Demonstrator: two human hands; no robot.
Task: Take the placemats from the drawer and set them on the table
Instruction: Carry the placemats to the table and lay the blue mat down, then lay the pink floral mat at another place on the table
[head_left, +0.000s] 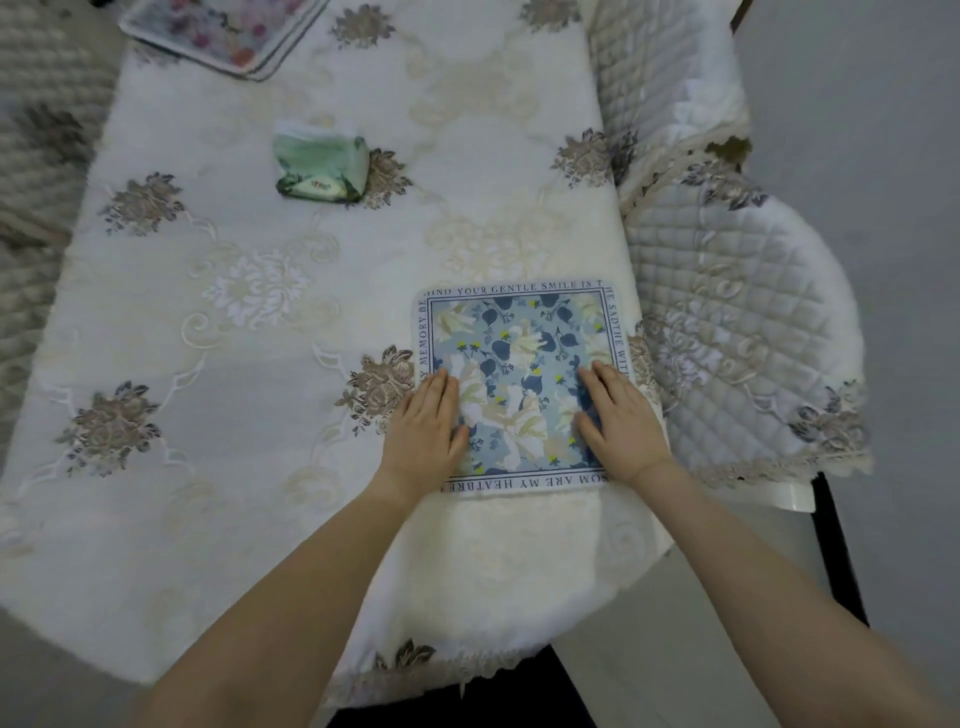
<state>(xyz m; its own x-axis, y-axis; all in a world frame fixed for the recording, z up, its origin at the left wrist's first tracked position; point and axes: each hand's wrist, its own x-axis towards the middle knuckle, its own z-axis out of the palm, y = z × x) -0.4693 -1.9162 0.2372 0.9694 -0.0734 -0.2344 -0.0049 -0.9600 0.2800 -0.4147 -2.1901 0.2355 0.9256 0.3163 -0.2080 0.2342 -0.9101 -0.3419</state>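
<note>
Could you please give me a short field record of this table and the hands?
Surface: cream embroidered tablecloth
Blue placemat: flat near the cloth's right edge, lettered border
Left hand: flat on the mat's left side, fingers straight
Right hand: flat on its right side, fingers straight
Far-left corner: pink floral mats, seemingly stacked
Middle: green tissue pack
Right of table: quilted chair

Cloth-covered table (234, 364) bears blue placemat (519, 358), green packet (319, 169), seemingly stacked floral mats (223, 31).
</note>
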